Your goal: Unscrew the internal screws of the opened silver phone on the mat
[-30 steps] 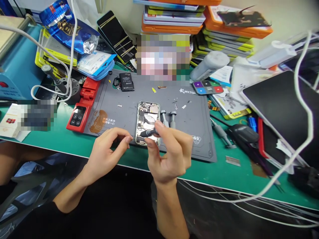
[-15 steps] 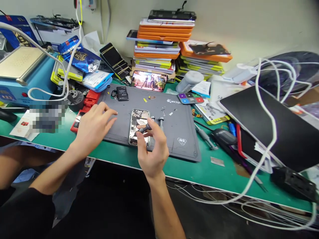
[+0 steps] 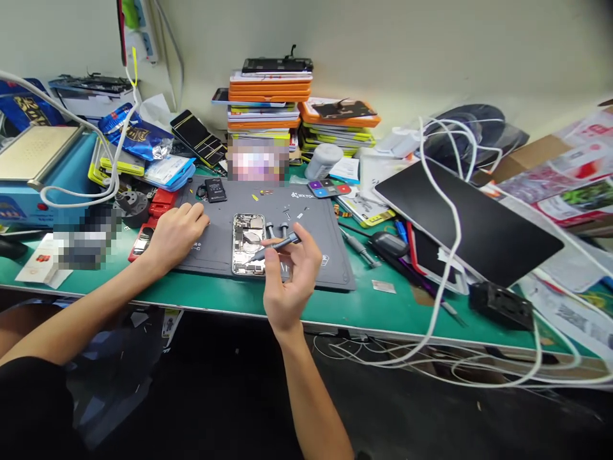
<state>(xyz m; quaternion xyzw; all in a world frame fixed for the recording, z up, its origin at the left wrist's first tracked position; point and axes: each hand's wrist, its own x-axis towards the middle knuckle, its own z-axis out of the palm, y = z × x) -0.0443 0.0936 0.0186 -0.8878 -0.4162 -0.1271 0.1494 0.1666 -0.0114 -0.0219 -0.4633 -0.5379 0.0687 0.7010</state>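
My right hand (image 3: 292, 275) grips a grey screwdriver (image 3: 276, 246) between thumb and fingers, its tip pointing down-left over the lower part of an opened phone (image 3: 249, 239). The phone lies on the dark grey mat (image 3: 215, 246) with its inner parts showing. My left hand (image 3: 179, 233) rests at the mat's left side with its fingers curled, beside a red tool (image 3: 161, 201); what it holds, if anything, is hidden. Two more grey screwdrivers (image 3: 284, 229) lie just right of the phone. A black battery (image 3: 215, 190) sits at the mat's upper left.
Behind the mat rises a stack of orange and white boxes (image 3: 269, 92). A blue machine (image 3: 57, 172) stands at the left. On the right are a black flat panel (image 3: 469, 217), white cables (image 3: 453, 223) and another grey screwdriver (image 3: 359, 248).
The view has shifted. My left hand's fingers, spread before, are now curled. The screwdriver in my right hand is more clearly visible, slanting over the phone's lower part.
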